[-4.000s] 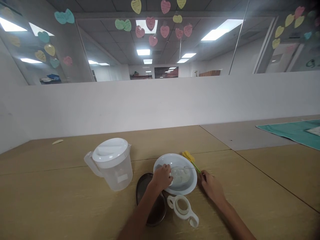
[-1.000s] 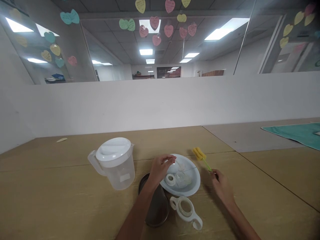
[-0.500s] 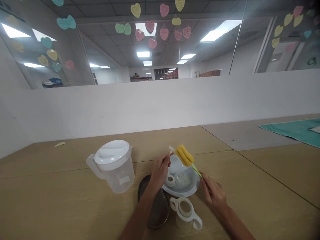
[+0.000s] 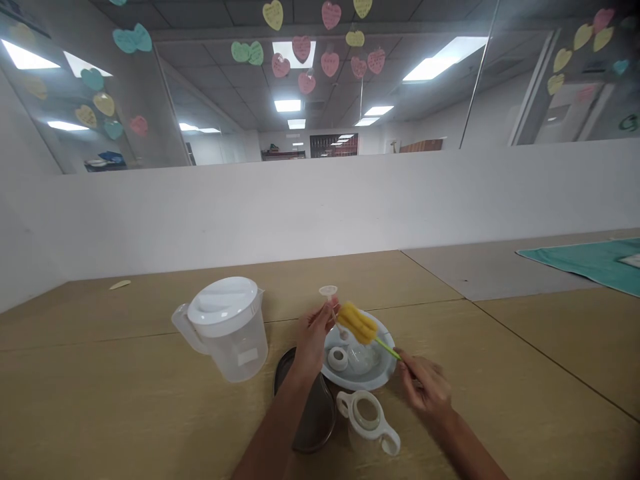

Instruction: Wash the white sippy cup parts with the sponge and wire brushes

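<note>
Over the left side of a white basin (image 4: 383, 381), my left hand (image 4: 313, 337) pinches a small clear piece (image 4: 329, 291) with a round flat top and a thin stem. My right hand (image 4: 425, 383), right of the basin, grips the green handle of a brush with a yellow sponge head (image 4: 357, 323). The sponge is beside the stem; whether they touch is hard to tell. Inside the basin lie a white ring (image 4: 338, 359) and a clear item (image 4: 361, 359). A cup with two white handles (image 4: 367, 417) stands in front of the basin.
A clear pitcher with a white lid (image 4: 227, 320) stands to the left. A dark tray (image 4: 315, 417) lies partly under my left forearm. At the far right is a teal cloth (image 4: 585, 260). A white wall (image 4: 300, 213) runs behind the table.
The sponge head has moved left and slightly down, closer to my left hand. The clear piece has shifted left and now shows its round top. Both hands keep their grip.
</note>
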`<action>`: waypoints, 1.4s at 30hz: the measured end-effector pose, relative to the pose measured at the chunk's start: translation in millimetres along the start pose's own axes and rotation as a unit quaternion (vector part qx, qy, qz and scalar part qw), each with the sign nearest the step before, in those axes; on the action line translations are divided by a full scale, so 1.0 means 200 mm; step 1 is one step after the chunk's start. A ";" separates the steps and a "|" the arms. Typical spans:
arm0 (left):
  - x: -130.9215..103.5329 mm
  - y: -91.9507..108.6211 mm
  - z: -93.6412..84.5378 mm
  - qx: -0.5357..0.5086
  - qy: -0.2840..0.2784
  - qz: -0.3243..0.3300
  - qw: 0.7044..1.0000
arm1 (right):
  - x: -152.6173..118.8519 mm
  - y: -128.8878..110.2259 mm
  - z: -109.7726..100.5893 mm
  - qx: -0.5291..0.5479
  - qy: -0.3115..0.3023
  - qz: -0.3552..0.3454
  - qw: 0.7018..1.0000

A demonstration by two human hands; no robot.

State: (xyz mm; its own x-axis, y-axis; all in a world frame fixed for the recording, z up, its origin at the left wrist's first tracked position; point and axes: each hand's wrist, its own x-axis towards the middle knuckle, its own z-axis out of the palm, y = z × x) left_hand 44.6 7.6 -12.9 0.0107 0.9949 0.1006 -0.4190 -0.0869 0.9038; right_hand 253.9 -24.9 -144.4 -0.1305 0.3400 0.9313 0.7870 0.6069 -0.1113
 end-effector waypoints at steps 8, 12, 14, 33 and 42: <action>-0.01 0.05 0.00 -0.015 0.013 0.004 1.000 | 0.06 -0.05 -0.01 0.039 -0.051 -0.063 0.996; -0.02 0.04 0.00 -0.001 0.007 -0.013 1.000 | 0.06 -0.05 -0.02 0.036 -0.030 -0.033 0.998; -0.03 0.04 0.01 0.000 0.000 -0.022 1.000 | 0.07 -0.05 -0.02 0.040 -0.028 -0.026 0.998; -0.03 0.13 -0.03 -0.021 0.057 -0.025 0.998 | 0.08 -0.02 -0.02 0.045 -0.088 -0.048 0.994; -0.02 0.12 -0.01 -0.068 0.074 0.002 0.995 | 0.09 -0.03 -0.01 0.054 -0.050 -0.038 0.997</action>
State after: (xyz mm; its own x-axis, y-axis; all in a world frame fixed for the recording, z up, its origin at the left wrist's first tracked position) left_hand 32.0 1.4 6.7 -0.1205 0.9922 0.0321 -0.5377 -0.0924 0.8381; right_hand 248.5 -24.0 -126.2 -0.2503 0.3569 0.9000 0.7038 0.7054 -0.0840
